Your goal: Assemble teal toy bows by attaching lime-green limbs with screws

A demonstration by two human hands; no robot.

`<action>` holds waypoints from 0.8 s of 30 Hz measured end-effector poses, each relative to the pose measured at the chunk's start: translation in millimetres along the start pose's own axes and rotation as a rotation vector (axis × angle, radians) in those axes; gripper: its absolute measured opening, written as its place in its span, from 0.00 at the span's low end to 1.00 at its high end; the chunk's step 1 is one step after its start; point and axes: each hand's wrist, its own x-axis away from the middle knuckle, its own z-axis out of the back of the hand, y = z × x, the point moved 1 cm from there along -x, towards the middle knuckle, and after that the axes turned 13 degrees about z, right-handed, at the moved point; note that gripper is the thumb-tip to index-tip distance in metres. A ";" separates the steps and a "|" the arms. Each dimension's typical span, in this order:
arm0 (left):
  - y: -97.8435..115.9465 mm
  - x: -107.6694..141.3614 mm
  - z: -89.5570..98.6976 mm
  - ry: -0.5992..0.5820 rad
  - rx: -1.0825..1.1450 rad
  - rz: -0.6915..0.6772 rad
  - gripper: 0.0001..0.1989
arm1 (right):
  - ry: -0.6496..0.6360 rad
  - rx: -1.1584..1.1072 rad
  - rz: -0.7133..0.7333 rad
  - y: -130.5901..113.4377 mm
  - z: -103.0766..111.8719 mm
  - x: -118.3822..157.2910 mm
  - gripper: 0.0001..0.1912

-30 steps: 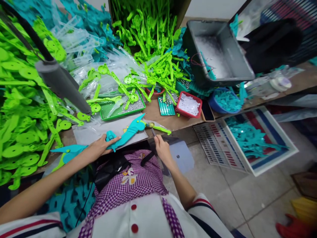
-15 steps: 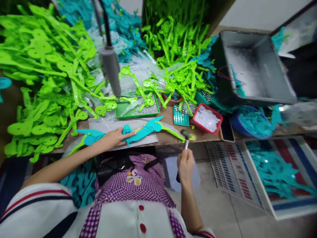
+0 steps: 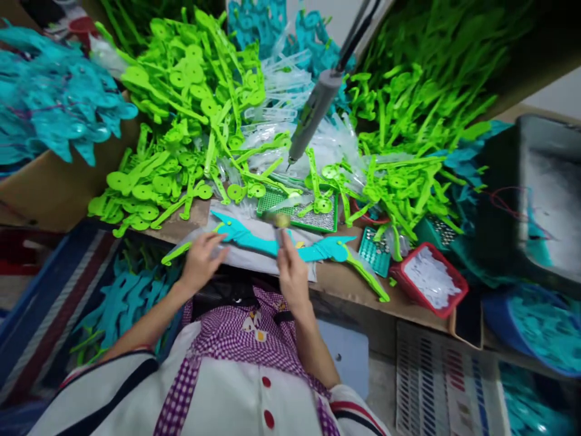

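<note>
Clasping a hammer [image 3: 281, 221]: right grip [image 3: 293, 272], fingers closed around the handle. Hammer head blurred, over the middle of the work; contact cannot be told.

Left grip [image 3: 200, 260]: at the left end of the work, fingers partly bent; whether they pinch it or merely steady it, cannot be told.

Work, one: long teal body [image 3: 254, 242], lying across a pale sheet [image 3: 242, 258] at the near edge of the counter [image 3: 342, 284]. Lime-green arms, two: right [image 3: 370, 277], left [image 3: 177, 253].

Condition, as judged: both arms in place; whether each joint is fully secured, not visible.

Just beyond: green tray [image 3: 270, 200] with small metal parts; teal tray [image 3: 370, 248]; red bin [image 3: 454, 307] of white pieces [image 3: 431, 275]; grey corded tool [image 3: 313, 115] hanging above.

Farther: loose lime-green arms, heaped left [image 3: 190, 91] and right [image 3: 399, 194], evidently unfitted, much stock left; clear plastic pieces between.

Below left: striped crate [image 3: 59, 327] of teal bodies, some showing green arms, probably further along.
</note>
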 end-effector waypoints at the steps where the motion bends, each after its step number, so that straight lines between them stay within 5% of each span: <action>1: -23.1 10.3 12.5 0.143 0.006 0.146 0.18 | -0.118 0.042 0.017 8.4 -11.4 7.0 0.25; 4: -81.7 33.4 36.0 0.350 0.046 0.523 0.19 | -0.305 0.170 0.075 25.6 -37.4 25.3 0.25; 7: -112.0 41.1 34.0 0.201 0.254 0.711 0.19 | -0.374 0.376 0.119 29.0 -50.2 28.3 0.26; 11: -117.8 38.2 15.0 0.026 0.518 0.770 0.17 | -0.528 0.564 0.113 24.8 -53.1 15.4 0.25; 17: -116.6 35.2 3.5 0.084 0.754 0.838 0.15 | -0.546 0.556 0.214 6.3 -65.3 -1.5 0.25; 24: -117.4 34.3 1.0 0.081 0.792 0.832 0.15 | -0.731 0.647 0.211 -6.0 -90.7 -14.8 0.26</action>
